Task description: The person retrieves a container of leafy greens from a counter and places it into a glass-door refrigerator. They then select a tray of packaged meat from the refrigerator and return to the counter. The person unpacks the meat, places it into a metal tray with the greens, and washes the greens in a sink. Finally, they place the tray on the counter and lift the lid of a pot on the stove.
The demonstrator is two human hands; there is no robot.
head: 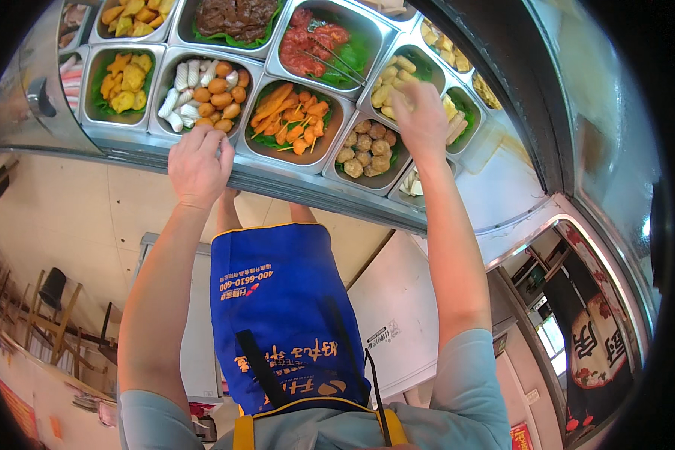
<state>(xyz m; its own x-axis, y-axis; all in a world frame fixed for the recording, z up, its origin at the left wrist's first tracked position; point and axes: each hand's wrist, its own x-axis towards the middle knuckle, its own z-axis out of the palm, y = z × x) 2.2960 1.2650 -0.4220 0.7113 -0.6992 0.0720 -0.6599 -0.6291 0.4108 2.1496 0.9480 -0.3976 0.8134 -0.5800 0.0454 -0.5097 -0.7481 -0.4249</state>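
Note:
My left hand [198, 163] rests at the front edge of a chilled display case, fingers curled against the rim of a steel pan [158, 121]. That pan holds white ridged pieces [170, 102] and brown eggs [221, 100]. Blurred by motion, my right hand [421, 115] reaches over a pan of pale yellow oblong pieces [383, 84], fingers pointing down. Whether anything is between its fingertips cannot be made out. Brown meatballs [365, 147] lie in the pan below it. Orange skewered pieces [297, 125] fill the pan between my hands.
Metal tongs [337, 62] lie in a pan of red marinated meat [309, 42]. Dark meat [236, 19] and yellow star-shaped pieces [126, 81] fill other pans. A glass panel [34, 95] stands at left; a dark frame [495, 73] curves along the right. Wooden chairs [56, 320] stand behind at left.

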